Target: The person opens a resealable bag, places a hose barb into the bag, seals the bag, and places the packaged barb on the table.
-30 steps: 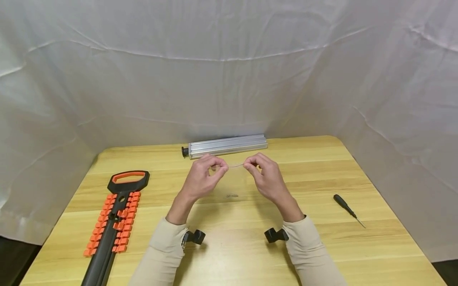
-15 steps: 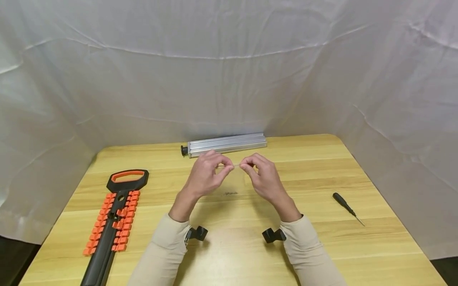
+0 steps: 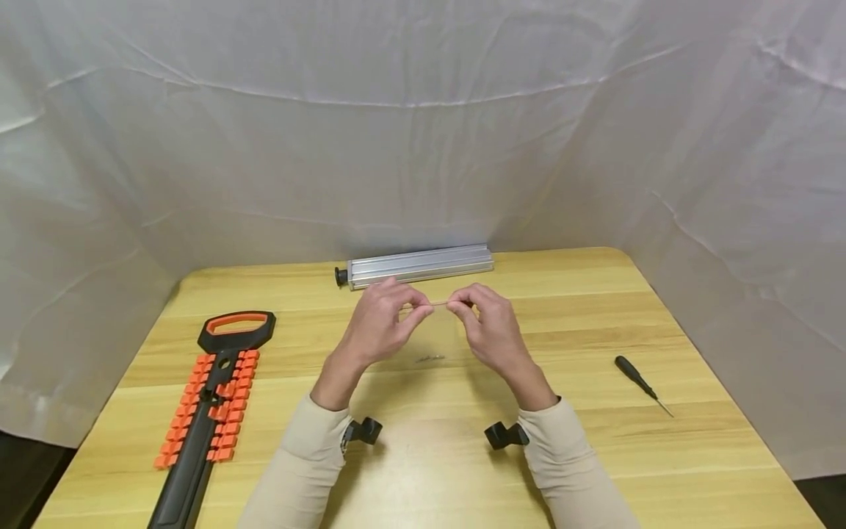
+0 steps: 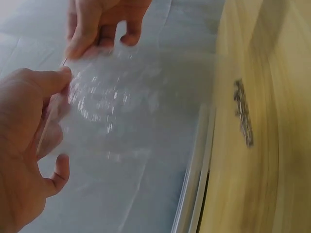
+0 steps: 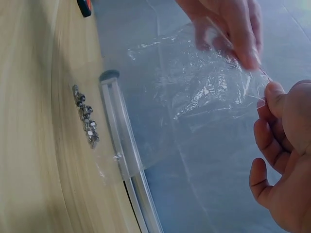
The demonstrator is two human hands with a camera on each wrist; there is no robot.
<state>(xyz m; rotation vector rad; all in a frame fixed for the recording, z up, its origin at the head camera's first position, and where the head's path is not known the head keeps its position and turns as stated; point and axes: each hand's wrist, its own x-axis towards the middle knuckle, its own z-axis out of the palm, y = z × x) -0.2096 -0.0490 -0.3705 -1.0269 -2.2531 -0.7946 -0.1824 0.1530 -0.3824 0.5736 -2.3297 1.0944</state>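
Note:
A clear plastic bag (image 5: 204, 82) hangs between the two hands, its top edge showing as a thin line in the head view. My left hand (image 3: 380, 323) pinches that edge between thumb and fingertips. Just to the right, my right hand (image 3: 490, 327) pinches the same edge, with a short stretch showing between the hands. Small shiny metal pieces (image 5: 86, 116), which look like screws, are bunched in a row at the bag's lower end. In the left wrist view these pieces (image 4: 243, 114) look blurred.
A silver aluminium profile (image 3: 423, 266) with a black knob lies at the back of the wooden table (image 3: 423, 470). On the left is a black-handled rack (image 3: 236, 332) with orange clips (image 3: 228, 426). A black screwdriver (image 3: 636, 376) lies on the right.
My left hand has shifted a little to the right, so the hands are closer than one second ago. The gap narrowed, then widened slightly. The bag sways a little.

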